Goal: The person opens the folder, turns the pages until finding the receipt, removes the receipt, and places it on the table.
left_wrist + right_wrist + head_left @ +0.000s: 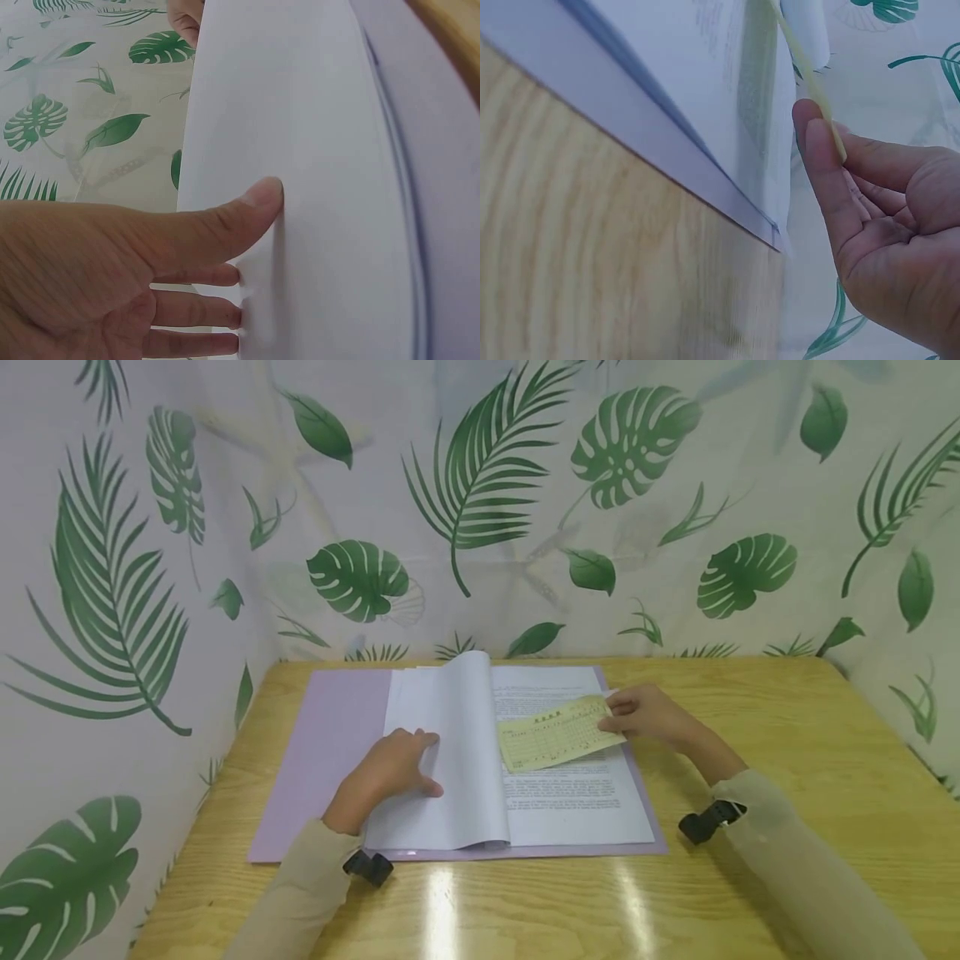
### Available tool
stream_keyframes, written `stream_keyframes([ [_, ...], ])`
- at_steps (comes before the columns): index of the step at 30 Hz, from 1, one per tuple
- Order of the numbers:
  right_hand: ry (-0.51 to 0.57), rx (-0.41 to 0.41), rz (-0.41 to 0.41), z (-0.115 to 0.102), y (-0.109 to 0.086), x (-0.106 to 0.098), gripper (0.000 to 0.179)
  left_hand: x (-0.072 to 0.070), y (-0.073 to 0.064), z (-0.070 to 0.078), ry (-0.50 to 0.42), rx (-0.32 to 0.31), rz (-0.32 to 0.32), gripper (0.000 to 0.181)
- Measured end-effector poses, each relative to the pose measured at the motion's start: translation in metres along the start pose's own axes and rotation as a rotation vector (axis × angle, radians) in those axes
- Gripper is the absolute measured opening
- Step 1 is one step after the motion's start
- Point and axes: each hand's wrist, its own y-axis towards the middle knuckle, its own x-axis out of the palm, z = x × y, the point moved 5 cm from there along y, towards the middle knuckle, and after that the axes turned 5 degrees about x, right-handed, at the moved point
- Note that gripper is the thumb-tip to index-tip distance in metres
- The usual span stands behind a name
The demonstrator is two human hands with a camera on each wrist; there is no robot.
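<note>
An open lilac folder (322, 752) holds a thick set of printed sheets (570, 827) on the wooden table. Several pages are turned over to the left, and the curved top page (468, 752) shows a blank white side. On that page lies my left hand (390, 768), its thumb and fairly straight fingers touching the paper. Between thumb and fingers my right hand (645, 718) pinches the right end of a yellow form slip (555, 735) with printed lines and handwriting. The slip overlaps the right-hand printed page, and in the right wrist view it appears edge-on (810, 67).
Bare wood of the table (787, 735) extends to the right of the folder and in front of it. Behind and at both sides hangs a pale cloth (510, 610) with green leaf prints. Each wrist wears a black strap device (708, 822).
</note>
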Motion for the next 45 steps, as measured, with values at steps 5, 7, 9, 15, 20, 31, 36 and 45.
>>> stream_keyframes([
  [5,0.03,0.01,0.025,-0.002,-0.005,-0.007,0.042,0.0,0.001,0.001,-0.004,-0.01,0.001,0.082],
  [7,0.05,0.011,0.035,-0.003,-0.006,-0.01,0.047,0.0,0.001,0.0,0.001,-0.014,0.002,0.082],
  [9,0.065,0.013,0.046,-0.002,-0.008,-0.013,0.049,0.001,0.0,0.0,0.004,-0.02,-0.002,0.082],
  [15,0.127,0.005,0.086,0.007,-0.014,-0.025,0.042,0.001,-0.001,0.001,-0.01,-0.027,-0.002,0.082],
  [20,0.213,0.009,0.094,0.018,-0.018,-0.038,0.051,0.002,-0.001,0.001,-0.006,-0.013,0.004,0.082],
  [31,0.325,-0.007,0.151,0.049,-0.032,-0.084,0.022,0.003,0.002,-0.002,0.006,-0.014,0.015,0.082],
  [36,0.374,0.013,0.149,0.076,-0.04,-0.101,0.009,0.006,0.002,-0.001,0.01,-0.011,0.016,0.082],
  [45,0.315,0.07,0.234,0.107,-0.055,-0.127,0.016,0.004,0.001,0.0,0.008,-0.009,0.017,0.082],
])
